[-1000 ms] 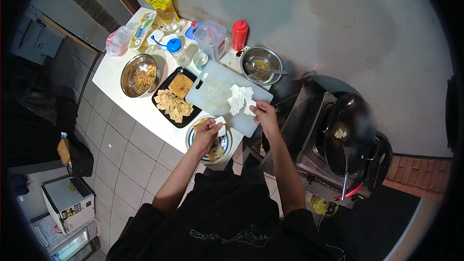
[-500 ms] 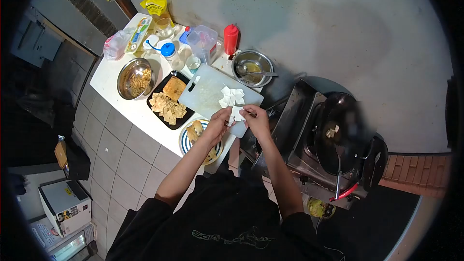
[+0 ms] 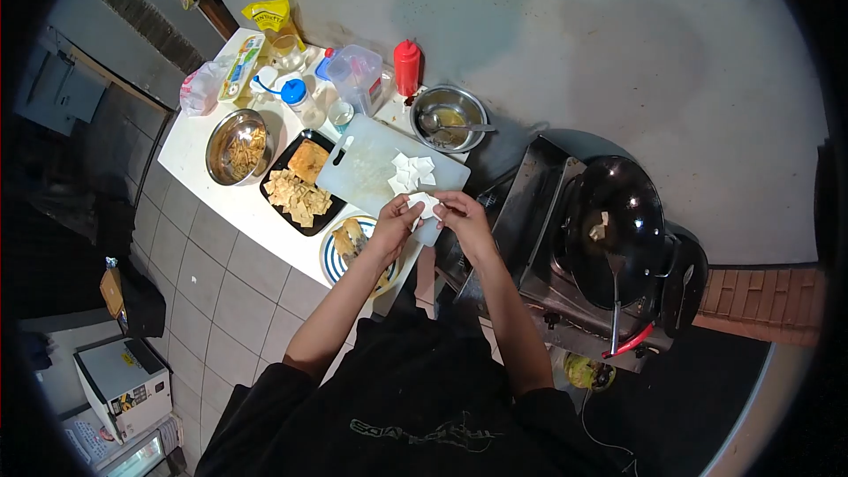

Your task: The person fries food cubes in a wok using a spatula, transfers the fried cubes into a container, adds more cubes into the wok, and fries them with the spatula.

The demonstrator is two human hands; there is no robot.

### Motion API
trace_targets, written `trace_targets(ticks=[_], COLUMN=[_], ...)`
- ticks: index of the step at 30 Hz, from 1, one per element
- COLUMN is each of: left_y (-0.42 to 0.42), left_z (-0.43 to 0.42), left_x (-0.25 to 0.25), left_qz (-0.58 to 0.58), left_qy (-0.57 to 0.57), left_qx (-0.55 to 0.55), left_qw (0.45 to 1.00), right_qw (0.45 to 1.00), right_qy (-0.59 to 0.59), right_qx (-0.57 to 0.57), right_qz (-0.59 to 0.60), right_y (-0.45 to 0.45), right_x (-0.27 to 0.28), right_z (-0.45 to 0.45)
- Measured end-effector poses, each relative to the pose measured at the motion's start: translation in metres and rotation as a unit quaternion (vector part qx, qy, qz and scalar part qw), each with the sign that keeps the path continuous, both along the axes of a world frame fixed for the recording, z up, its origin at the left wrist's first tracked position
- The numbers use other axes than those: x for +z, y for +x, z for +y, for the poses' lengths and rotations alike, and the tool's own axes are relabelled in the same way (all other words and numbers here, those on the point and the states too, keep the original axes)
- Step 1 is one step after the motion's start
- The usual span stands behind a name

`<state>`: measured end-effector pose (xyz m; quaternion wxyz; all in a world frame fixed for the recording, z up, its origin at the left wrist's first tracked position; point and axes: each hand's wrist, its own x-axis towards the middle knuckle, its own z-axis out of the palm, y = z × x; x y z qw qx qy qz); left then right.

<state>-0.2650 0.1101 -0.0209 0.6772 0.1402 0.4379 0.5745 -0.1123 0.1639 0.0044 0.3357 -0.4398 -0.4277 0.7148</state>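
Note:
Between my left hand (image 3: pixel 394 223) and my right hand (image 3: pixel 465 218), a thin white square sheet (image 3: pixel 425 204) is pinched by the fingertips. It looks like a cut piece of dough wrapper, though its exact kind is unclear. Both hands are over the near right corner of a white cutting board (image 3: pixel 360 166). A loose pile of similar white squares (image 3: pixel 412 173) lies on the board just beyond my fingers. Below my left wrist, a blue-striped plate (image 3: pixel 330 258) holds browned food, partly hidden by my forearm.
A black tray (image 3: pixel 311 230) of fried pieces and a steel bowl (image 3: pixel 212 146) of browned strips stand left. Beyond the board are a steel pot (image 3: pixel 427 95) with a spoon and a red squeeze bottle (image 3: pixel 406 69). Right, a wok (image 3: pixel 632 221) on the stove holds several pieces and a spatula (image 3: pixel 617 300).
The view has shifted slightly, so the table appears a little further left. My fingers have shifted on the white sheet, still holding it. The blurry haze at the wok's right side is gone.

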Motion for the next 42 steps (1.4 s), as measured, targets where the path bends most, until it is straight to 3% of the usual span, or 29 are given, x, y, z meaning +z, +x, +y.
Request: trace_targets(ticks=[2, 7, 9, 12, 13, 15, 18, 22, 24, 27, 29, 30, 33, 37, 42], left_y=[0.004, 0.007, 0.010, 0.021, 0.024, 0.033, 0.048, 0.076, 0.085, 0.100, 0.113, 0.122, 0.143, 0.175, 0.192], left_z=[-0.001, -0.017, -0.029, -0.039, -0.042, -0.046, -0.045, -0.042, -0.044, -0.048, -0.051, -0.051, -0.052, -0.050, -0.051], left_x=[0.002, 0.013, 0.011, 0.014, 0.015, 0.016, 0.016, 0.049, 0.053, 0.069, 0.085, 0.094, 0.108, 0.135, 0.132], left_qz=[-0.003, -0.021, -0.026, -0.017, -0.019, -0.026, -0.024, -0.008, 0.004, 0.018, 0.025, 0.023, 0.034, 0.033, 0.011], left_qy=[-0.004, -0.029, -0.021, -0.061, -0.069, -0.068, -0.050, -0.039, -0.016, 0.006, 0.008, 0.006, 0.020, 0.042, 0.046], left_qx=[-0.001, 0.027, 0.012, 0.004, 0.000, -0.001, -0.023, -0.022, -0.028, -0.035, -0.043, -0.045, -0.085, -0.123, -0.127], left_qw=[1.000, 0.999, 0.999, 0.998, 0.997, 0.997, 0.998, 0.999, 0.999, 0.999, 0.999, 0.999, 0.996, 0.991, 0.991], right_qw=[0.995, 0.973, 0.931, 0.888, 0.898, 0.851, 0.836, 0.898, 0.717, 0.782, 0.797, 0.803, 0.903, 0.907, 0.949], right_qy=[0.075, 0.159, 0.272, 0.299, 0.251, 0.298, 0.242, 0.138, 0.374, 0.353, 0.423, 0.428, 0.302, 0.324, 0.242], right_qx=[-0.002, -0.032, -0.039, -0.068, -0.092, -0.090, -0.073, -0.040, -0.048, -0.071, -0.044, -0.010, 0.057, 0.025, -0.055], right_qz=[-0.065, -0.165, -0.241, -0.343, -0.349, -0.422, -0.487, -0.416, -0.586, -0.509, -0.429, -0.416, -0.299, -0.269, -0.194], right_y=[0.010, 0.065, 0.111, 0.189, 0.208, 0.257, 0.312, 0.344, 0.350, 0.303, 0.275, 0.263, 0.220, 0.195, 0.197], right_x=[0.003, 0.107, 0.141, 0.163, 0.176, 0.168, 0.137, 0.102, 0.094, 0.167, 0.194, 0.195, 0.200, 0.160, 0.144], right_z=[-0.006, -0.036, -0.041, -0.019, -0.012, 0.012, 0.043, 0.067, 0.066, 0.029, -0.005, -0.023, -0.064, -0.078, -0.078])
